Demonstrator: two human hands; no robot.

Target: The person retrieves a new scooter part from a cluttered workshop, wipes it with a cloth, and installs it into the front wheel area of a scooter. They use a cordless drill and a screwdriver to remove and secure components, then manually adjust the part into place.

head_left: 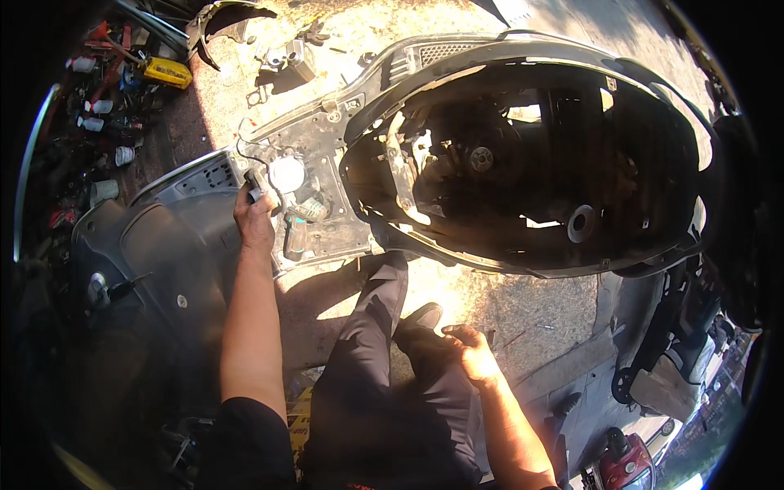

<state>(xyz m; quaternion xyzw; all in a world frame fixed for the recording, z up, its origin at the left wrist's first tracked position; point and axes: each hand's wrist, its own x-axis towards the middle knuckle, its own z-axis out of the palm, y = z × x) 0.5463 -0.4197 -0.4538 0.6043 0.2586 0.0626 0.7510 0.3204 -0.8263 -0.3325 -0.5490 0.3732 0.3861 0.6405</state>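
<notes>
My left hand [254,212] is closed on a small dark metal part [256,184] over the scooter's bare floor plate [324,137]; a thin black cable runs up beside it. Next to that hand lie a round white disc [287,174] and a dark cylindrical object with a teal band [296,236]. The open dark underseat frame [539,147] fills the right. The grey front shield [177,261] is at the left. My right hand [472,355] is low, over my right leg, with fingers curled; what they hold, if anything, I cannot make out.
Tools and small containers, one a yellow object [168,72], crowd the upper left. A curved dark part [208,33] and a metal box [292,64] lie on the sunlit ground [539,314] beyond the scooter. A red scooter [622,461] and other vehicle parts stand at the lower right.
</notes>
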